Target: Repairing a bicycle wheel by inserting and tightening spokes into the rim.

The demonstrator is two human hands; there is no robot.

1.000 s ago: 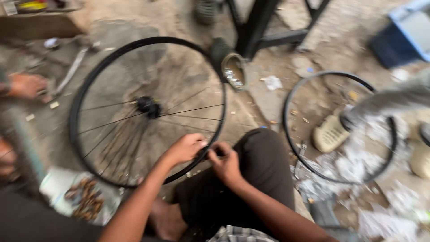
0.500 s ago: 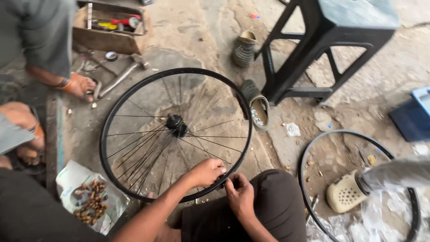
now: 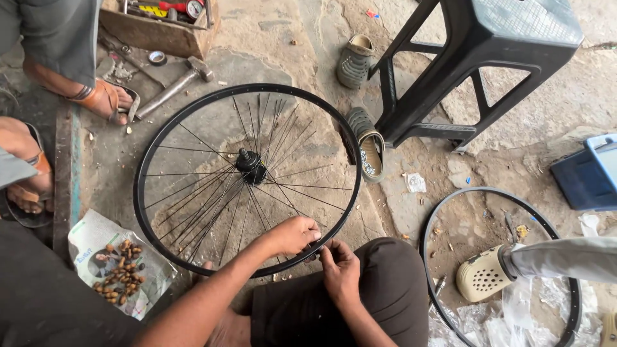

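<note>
A black bicycle wheel rim (image 3: 143, 168) with thin spokes and a central hub (image 3: 250, 166) lies flat on the dusty ground. My left hand (image 3: 292, 234) rests on the near edge of the rim, its fingers curled over it. My right hand (image 3: 339, 270) is just beside it, fingertips pinched at the rim where a spoke ends; what it pinches is too small to tell. My knee in dark trousers (image 3: 385, 289) sits below the hands.
A second bare rim (image 3: 432, 225) lies at the right around another person's foot in a cream clog (image 3: 482, 277). A black plastic stool (image 3: 475, 58), sandals (image 3: 367, 144), a hammer (image 3: 173, 83), a wooden toolbox (image 3: 160, 29) and paper holding small rusty parts (image 3: 119, 270) surround the wheel.
The view has swung so the wheel sits more central and the stool shows at top right. Both hands stay at the rim's near edge.
</note>
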